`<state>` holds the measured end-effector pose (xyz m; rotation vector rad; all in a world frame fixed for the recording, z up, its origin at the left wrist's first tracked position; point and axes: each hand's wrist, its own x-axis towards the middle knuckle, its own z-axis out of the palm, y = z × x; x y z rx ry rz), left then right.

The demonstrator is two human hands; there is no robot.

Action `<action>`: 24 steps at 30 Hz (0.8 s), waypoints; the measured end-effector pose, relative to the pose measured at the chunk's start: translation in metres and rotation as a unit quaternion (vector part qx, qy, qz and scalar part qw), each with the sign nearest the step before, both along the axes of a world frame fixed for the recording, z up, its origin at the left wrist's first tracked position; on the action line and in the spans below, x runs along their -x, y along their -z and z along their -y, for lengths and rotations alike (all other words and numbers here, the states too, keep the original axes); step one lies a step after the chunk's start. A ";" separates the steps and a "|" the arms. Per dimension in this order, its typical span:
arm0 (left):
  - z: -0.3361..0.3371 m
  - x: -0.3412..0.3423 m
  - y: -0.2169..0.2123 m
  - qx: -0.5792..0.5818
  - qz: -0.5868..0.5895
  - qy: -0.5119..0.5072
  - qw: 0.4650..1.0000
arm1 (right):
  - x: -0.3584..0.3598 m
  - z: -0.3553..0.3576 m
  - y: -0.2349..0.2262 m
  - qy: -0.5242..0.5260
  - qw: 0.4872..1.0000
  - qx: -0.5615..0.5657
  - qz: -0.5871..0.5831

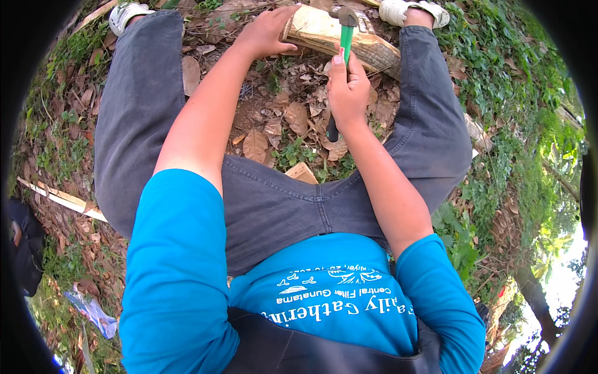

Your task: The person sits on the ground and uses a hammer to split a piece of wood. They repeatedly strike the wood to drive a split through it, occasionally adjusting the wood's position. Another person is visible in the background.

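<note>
A piece of split log [374, 55], pale on its cut faces with rough bark along the near side, lies across the ground between my lower legs. My left hand [268, 32] holds its left end, with the fingers over the far part of that end and the thumb spread toward me. In my right hand [349, 90] is a hammer [346, 37] with a green shaft, a dark grip end and a grey metal head. The fist wraps the middle of the shaft. The hammer's head is raised in front of the log in this view; whether it touches the wood I cannot tell.
Dry leaves [255, 146] and twigs cover the soil. A small wood block [302, 172] lies close to my lap. Long pale wood strips [62, 197] lie at left, near a crumpled plastic wrapper [93, 311]. Green plants [498, 87] grow at right.
</note>
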<state>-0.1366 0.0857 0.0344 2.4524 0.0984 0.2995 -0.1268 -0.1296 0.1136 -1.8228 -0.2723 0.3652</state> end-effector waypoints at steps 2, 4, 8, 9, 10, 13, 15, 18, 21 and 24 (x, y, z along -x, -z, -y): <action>-0.015 -0.007 -0.002 -0.011 -0.008 0.053 0.999 | 0.001 0.000 0.017 -0.024 0.998 0.047 -0.027; -0.027 -0.022 0.003 -0.039 -0.020 0.093 0.995 | 0.001 0.000 0.032 -0.052 0.993 0.102 -0.041; -0.038 -0.037 0.015 -0.036 -0.035 0.129 0.990 | -0.005 0.003 0.025 -0.032 0.996 0.078 -0.028; -0.039 -0.038 0.016 -0.034 -0.028 0.126 0.991 | -0.008 0.002 0.006 -0.034 0.998 0.029 -0.048; -0.039 -0.038 0.018 -0.033 -0.021 0.122 0.992 | -0.011 0.002 -0.015 -0.035 0.997 -0.020 -0.068; -0.043 -0.036 0.029 -0.051 0.039 0.109 0.992 | -0.016 -0.011 -0.075 -0.036 0.986 -0.161 -0.023; -0.036 -0.041 0.015 -0.035 0.005 0.106 0.994 | -0.018 -0.009 -0.076 -0.036 0.981 -0.188 0.013; -0.041 -0.045 0.038 -0.108 -0.025 0.077 0.991 | -0.003 -0.018 -0.007 -0.030 0.995 0.001 0.097; -0.030 -0.049 0.030 -0.108 -0.061 0.075 0.989 | 0.004 -0.007 0.033 -0.062 0.988 0.123 0.063; -0.031 -0.044 0.019 -0.091 -0.101 0.063 0.989 | -0.002 -0.002 -0.010 -0.030 0.998 -0.006 -0.047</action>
